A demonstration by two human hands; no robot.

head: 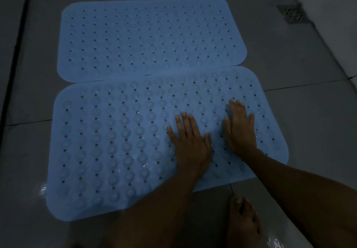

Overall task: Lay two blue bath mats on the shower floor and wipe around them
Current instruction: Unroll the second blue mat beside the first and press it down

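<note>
Two blue bath mats, the near mat (116,147) and far mat (150,39), lie edge to edge on the grey shower floor (309,112). Left hand (190,143) and right hand (240,130) press flat with fingers spread on the near one, likely seating it.

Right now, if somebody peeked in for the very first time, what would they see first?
Two big blue mats dotted with holes lie side by side on the grey tile floor: the far mat and the near mat, their long edges meeting. On the near one, the left hand and the right hand press flat, fingers spread. A bare foot stands on the tile just below, and a drain grate sits in the far right corner.
</note>
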